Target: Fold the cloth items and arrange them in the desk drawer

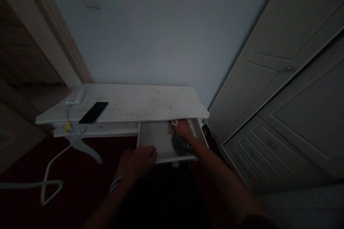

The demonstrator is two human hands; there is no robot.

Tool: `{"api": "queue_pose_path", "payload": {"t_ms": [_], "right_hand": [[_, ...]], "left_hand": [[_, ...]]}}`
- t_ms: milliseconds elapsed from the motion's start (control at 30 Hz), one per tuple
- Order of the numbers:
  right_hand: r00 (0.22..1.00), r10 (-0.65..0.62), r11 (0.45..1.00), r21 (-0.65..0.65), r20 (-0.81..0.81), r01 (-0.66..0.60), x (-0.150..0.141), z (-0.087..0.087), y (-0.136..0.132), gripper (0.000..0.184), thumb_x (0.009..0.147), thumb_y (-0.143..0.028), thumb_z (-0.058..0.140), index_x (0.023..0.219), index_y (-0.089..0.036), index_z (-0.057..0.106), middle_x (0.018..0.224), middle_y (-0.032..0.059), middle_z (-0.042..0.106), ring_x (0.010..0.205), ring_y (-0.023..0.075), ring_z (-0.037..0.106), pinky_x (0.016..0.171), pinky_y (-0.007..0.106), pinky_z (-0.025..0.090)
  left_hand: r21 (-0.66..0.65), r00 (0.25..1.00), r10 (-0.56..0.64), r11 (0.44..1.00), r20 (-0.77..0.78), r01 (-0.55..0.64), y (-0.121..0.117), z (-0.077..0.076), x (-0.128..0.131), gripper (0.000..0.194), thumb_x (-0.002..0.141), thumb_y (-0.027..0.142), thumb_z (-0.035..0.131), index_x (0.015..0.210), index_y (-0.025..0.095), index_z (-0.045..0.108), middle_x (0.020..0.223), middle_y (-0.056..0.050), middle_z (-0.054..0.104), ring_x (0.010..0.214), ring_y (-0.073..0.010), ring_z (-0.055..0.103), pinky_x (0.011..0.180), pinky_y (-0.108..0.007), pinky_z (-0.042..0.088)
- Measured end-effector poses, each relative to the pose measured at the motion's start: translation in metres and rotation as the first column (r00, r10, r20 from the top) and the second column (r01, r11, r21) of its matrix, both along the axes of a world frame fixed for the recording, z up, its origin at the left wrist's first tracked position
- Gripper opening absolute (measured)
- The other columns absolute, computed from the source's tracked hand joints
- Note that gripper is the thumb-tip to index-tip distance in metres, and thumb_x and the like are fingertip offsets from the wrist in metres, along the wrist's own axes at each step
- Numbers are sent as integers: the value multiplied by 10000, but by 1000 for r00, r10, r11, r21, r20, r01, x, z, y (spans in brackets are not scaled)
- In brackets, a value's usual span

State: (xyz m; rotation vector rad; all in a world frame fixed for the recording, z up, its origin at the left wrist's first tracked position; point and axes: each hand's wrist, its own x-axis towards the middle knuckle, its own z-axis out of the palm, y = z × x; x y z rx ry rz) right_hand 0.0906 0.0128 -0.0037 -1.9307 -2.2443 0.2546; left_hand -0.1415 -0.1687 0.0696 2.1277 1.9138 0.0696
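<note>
A white drawer (158,134) stands pulled out of a low white table. My left hand (143,157) is closed at its front left corner, fingers curled on the edge. Inside the drawer's right side is my right hand (182,128), closed, with a crumpled whitish piece (174,123) like cloth or paper at its fingertips. Below the right wrist lies a dark grey rounded thing (178,145), partly covered by my forearm; its kind is too dim to make out. Light-coloured items, unclear in the gloom, show beside the right wrist.
On the tabletop (139,100) lie a black phone (94,112) and a white power strip or adapter (75,96). A white cable (51,162) hangs over the table's left front to the dark red floor. A pale wardrobe (258,75) closes off the right side; a wall stands behind.
</note>
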Motion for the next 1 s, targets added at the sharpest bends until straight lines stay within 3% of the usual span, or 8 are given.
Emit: {"api": "queue_pose_path", "payload": {"t_ms": [100, 200, 333, 433, 533, 633, 800, 1000], "right_hand": [[1000, 27, 999, 22, -16, -27, -39, -3, 6, 569, 1018, -489, 553, 1482, -161, 575, 1451, 210, 634, 1333, 364, 575, 1087, 468, 450], [977, 207, 978, 36, -46, -205, -79, -5, 3, 589, 1001, -492, 592, 1502, -184, 560, 1493, 189, 614, 1340, 359, 579, 1102, 466, 453], [832, 549, 835, 1, -79, -550, -115, -9, -17, 611, 881, -450, 773, 1423, -204, 637, 1440, 151, 657, 1312, 329, 595, 1121, 421, 447], [682, 724, 682, -39, -105, -730, -109, -10, -32, 630, 823, -356, 837, 1413, -240, 651, 1424, 115, 664, 1284, 291, 606, 1116, 388, 444], [624, 771, 621, -71, -124, -781, -71, -8, -35, 600, 807, -374, 857, 1370, -255, 685, 1396, 93, 671, 1266, 270, 607, 1107, 365, 443], [700, 705, 694, -93, -117, -714, -12, -3, -25, 595, 794, -403, 863, 1337, -215, 706, 1396, 106, 663, 1255, 257, 611, 1091, 334, 451], [928, 369, 926, -62, -54, -372, 58, 6, -7, 578, 863, -342, 756, 1399, -150, 660, 1458, 173, 623, 1352, 333, 545, 1161, 443, 394], [998, -33, 999, -4, -46, 33, 6, 2, 5, 683, 987, -497, 575, 1561, -132, 509, 1608, 269, 469, 1471, 471, 411, 1147, 633, 354]], "left_hand": [[-3, 1000, -2, 1000, -14, 2, 2, -5, -1, 377, 1081, 373, 416, 1014, 233, 759, 1007, -94, 807, 971, -230, 753, 919, -333, 494], [0, 1000, -4, 1000, -26, 4, 5, -10, -2, 362, 1072, 371, 430, 1016, 238, 762, 1013, -100, 810, 950, -239, 761, 894, -333, 508], [11, 999, -10, 1000, -35, 10, 6, -14, -4, 351, 1065, 368, 441, 1040, 235, 765, 1015, -101, 813, 940, -245, 765, 868, -327, 523], [26, 1000, -16, 1000, -27, 16, 5, -14, -5, 356, 1068, 378, 436, 1083, 242, 765, 1021, -97, 814, 963, -245, 763, 876, -323, 526], [34, 1000, -22, 999, -16, 22, 5, -13, -5, 367, 1070, 392, 431, 1088, 250, 769, 1026, -98, 814, 980, -244, 759, 883, -321, 525], [29, 1000, -17, 999, -17, 17, 5, -14, -5, 369, 1066, 376, 431, 1024, 241, 771, 1000, -96, 813, 950, -243, 761, 872, -327, 523], [27, 1000, -7, 1000, -15, 8, 3, -14, -4, 355, 1066, 380, 443, 998, 241, 763, 1012, -90, 814, 968, -231, 757, 889, -318, 505], [29, 1000, 3, 1000, -31, -2, 3, -11, -1, 330, 1061, 361, 461, 996, 254, 766, 1015, -82, 818, 970, -225, 761, 876, -307, 501]]}}
